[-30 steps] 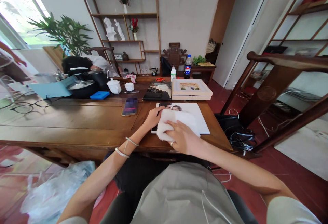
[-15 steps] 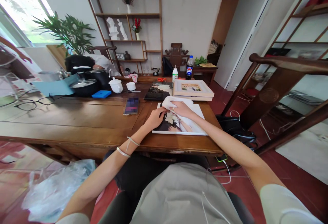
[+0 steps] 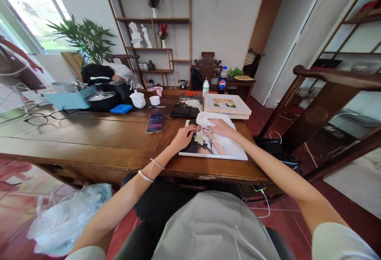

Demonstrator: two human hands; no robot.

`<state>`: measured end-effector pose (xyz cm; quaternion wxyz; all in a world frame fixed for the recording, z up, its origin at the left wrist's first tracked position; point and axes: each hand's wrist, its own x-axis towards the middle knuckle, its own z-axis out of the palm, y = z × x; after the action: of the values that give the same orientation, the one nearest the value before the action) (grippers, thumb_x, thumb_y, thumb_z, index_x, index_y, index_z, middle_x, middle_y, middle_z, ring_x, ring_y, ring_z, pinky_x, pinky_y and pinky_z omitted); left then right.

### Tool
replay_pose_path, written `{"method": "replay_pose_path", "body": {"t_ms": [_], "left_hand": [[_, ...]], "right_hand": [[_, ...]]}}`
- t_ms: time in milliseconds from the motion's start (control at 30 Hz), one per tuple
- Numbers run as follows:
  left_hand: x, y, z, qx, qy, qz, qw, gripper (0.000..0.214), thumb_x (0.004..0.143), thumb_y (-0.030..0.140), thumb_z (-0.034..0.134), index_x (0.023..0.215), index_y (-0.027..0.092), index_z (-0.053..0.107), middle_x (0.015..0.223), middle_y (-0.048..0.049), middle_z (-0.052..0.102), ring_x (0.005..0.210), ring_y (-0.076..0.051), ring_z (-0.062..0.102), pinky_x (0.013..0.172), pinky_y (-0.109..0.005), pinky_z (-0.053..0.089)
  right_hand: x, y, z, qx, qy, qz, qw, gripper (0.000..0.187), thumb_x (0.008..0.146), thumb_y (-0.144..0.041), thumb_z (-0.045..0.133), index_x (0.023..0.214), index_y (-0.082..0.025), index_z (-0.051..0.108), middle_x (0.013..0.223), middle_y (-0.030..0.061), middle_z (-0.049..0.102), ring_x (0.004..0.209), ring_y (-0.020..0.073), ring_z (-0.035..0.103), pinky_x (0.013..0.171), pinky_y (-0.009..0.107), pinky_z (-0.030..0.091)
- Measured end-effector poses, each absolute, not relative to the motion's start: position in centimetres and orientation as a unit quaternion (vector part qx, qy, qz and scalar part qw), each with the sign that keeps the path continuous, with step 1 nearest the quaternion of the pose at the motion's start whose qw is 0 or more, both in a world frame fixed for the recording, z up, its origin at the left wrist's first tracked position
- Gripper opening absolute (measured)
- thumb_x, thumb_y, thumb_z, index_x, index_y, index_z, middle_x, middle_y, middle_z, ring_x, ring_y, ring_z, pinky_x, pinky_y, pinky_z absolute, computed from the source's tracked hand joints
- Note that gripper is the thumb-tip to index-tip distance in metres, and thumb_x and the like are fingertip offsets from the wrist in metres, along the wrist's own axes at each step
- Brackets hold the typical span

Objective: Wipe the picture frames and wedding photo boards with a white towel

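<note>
A white-edged photo panel (image 3: 222, 149) with a wedding picture lies flat on the wooden table in front of me. My right hand (image 3: 222, 128) is closed on a white cloth (image 3: 205, 117) and presses it against the upper part of the picture. Flat on the panel's left side rests my left hand (image 3: 183, 136), fingers stretched toward the cloth and holding nothing. Behind the cloth, a white-framed picture (image 3: 228, 103) sits beside a dark photo panel (image 3: 187, 106).
A phone (image 3: 155, 123) lies left of the panel. Farther back stand a cola bottle (image 3: 222, 80), a small white bottle (image 3: 205, 88), a white lidded pot (image 3: 137, 99) and a white cup (image 3: 154, 100). A wooden chair (image 3: 324, 105) is at my right. Another person's arm shows far left.
My right hand has slid the cloth slightly right, away from my left fingers, and more of the picture shows. My left hand stays on the panel's left side. The view has shifted slightly.
</note>
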<state>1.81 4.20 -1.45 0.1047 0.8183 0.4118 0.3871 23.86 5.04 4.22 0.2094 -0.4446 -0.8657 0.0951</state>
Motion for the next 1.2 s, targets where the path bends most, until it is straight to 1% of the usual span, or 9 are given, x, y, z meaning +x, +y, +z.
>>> {"method": "replay_pose_path", "body": {"t_ms": [133, 233, 367, 500, 667, 800, 933, 1100, 1200], "left_hand": [[1.8, 4.3, -1.6, 0.817, 0.415, 0.386, 0.107, 0.027, 0.085, 0.009, 0.045, 0.099, 0.013, 0.069, 0.116, -0.0107, 0.066, 0.115, -0.021, 0.058, 0.102, -0.035, 0.044], [1.8, 4.3, -1.5, 0.815, 0.42, 0.384, 0.107, 0.028, 0.085, 0.009, 0.045, 0.1, 0.014, 0.068, 0.116, -0.0099, 0.066, 0.116, -0.02, 0.058, 0.102, -0.035, 0.044], [1.7, 4.1, -1.2, 0.817, 0.422, 0.376, 0.114, 0.028, 0.085, 0.01, 0.046, 0.102, 0.013, 0.068, 0.119, -0.0099, 0.065, 0.116, -0.021, 0.057, 0.103, -0.036, 0.042], [1.6, 3.9, -0.8, 0.82, 0.423, 0.366, 0.12, 0.031, 0.085, 0.011, 0.046, 0.107, 0.013, 0.067, 0.12, -0.0109, 0.063, 0.117, -0.022, 0.056, 0.103, -0.035, 0.043], [1.7, 3.9, -0.7, 0.827, 0.417, 0.362, 0.107, 0.031, 0.084, 0.008, 0.044, 0.103, 0.015, 0.068, 0.119, -0.0093, 0.065, 0.118, -0.021, 0.056, 0.104, -0.037, 0.041], [1.8, 4.1, -1.1, 0.822, 0.416, 0.374, 0.106, 0.028, 0.085, 0.009, 0.046, 0.099, 0.016, 0.069, 0.116, -0.0085, 0.066, 0.117, -0.021, 0.057, 0.103, -0.037, 0.043], [1.8, 4.1, -1.1, 0.821, 0.415, 0.376, 0.112, 0.027, 0.085, 0.009, 0.046, 0.098, 0.014, 0.069, 0.117, -0.01, 0.066, 0.117, -0.02, 0.057, 0.103, -0.035, 0.043], [1.8, 3.9, -0.8, 0.825, 0.417, 0.364, 0.116, 0.028, 0.084, 0.007, 0.046, 0.099, 0.015, 0.069, 0.118, -0.0095, 0.065, 0.119, -0.021, 0.055, 0.104, -0.035, 0.042], [1.8, 4.0, -0.8, 0.825, 0.418, 0.361, 0.114, 0.032, 0.083, 0.005, 0.045, 0.101, 0.016, 0.069, 0.118, -0.0076, 0.065, 0.118, -0.021, 0.056, 0.104, -0.037, 0.042]], "right_hand": [[26.9, 2.0, 3.5, -0.486, -0.86, -0.01, 0.154, 0.04, 0.075, -0.009, 0.043, 0.11, -0.014, 0.063, 0.115, 0.0136, 0.065, 0.11, 0.0286, 0.056, 0.093, 0.042, 0.041], [26.0, -2.5, 3.3, -0.458, -0.878, -0.035, 0.132, 0.039, 0.068, -0.005, 0.045, 0.099, -0.014, 0.068, 0.129, 0.0156, 0.057, 0.13, 0.0313, 0.04, 0.104, 0.051, 0.028], [23.1, -9.0, 3.7, -0.385, -0.916, 0.013, 0.114, 0.047, 0.062, -0.004, 0.047, 0.099, -0.021, 0.07, 0.145, 0.0062, 0.042, 0.138, 0.0295, 0.027, 0.109, 0.054, 0.021], [21.6, -10.2, 4.4, -0.373, -0.921, 0.038, 0.102, 0.047, 0.065, -0.008, 0.05, 0.107, -0.02, 0.067, 0.144, 0.0101, 0.043, 0.135, 0.0285, 0.032, 0.109, 0.05, 0.025], [22.2, -3.6, 4.3, -0.426, -0.899, -0.02, 0.103, 0.047, 0.071, -0.009, 0.048, 0.114, -0.018, 0.064, 0.128, 0.0151, 0.057, 0.13, 0.0289, 0.041, 0.104, 0.047, 0.031], [22.7, 1.6, 4.3, -0.44, -0.891, -0.051, 0.095, 0.046, 0.075, -0.011, 0.048, 0.119, -0.016, 0.061, 0.13, 0.0173, 0.054, 0.124, 0.0303, 0.046, 0.099, 0.046, 0.033], [22.7, 3.7, 4.7, -0.431, -0.898, -0.043, 0.079, 0.043, 0.078, -0.015, 0.051, 0.119, -0.016, 0.06, 0.129, 0.0174, 0.055, 0.125, 0.0314, 0.043, 0.097, 0.046, 0.033], [21.7, 0.6, 4.7, -0.438, -0.893, -0.052, 0.087, 0.037, 0.08, -0.014, 0.048, 0.114, -0.016, 0.063, 0.125, 0.0196, 0.056, 0.117, 0.032, 0.05, 0.093, 0.048, 0.037], [21.3, -4.3, 4.4, -0.402, -0.911, -0.033, 0.087, 0.038, 0.077, -0.012, 0.051, 0.111, -0.019, 0.065, 0.137, 0.0163, 0.048, 0.129, 0.0338, 0.038, 0.098, 0.053, 0.033]]}}
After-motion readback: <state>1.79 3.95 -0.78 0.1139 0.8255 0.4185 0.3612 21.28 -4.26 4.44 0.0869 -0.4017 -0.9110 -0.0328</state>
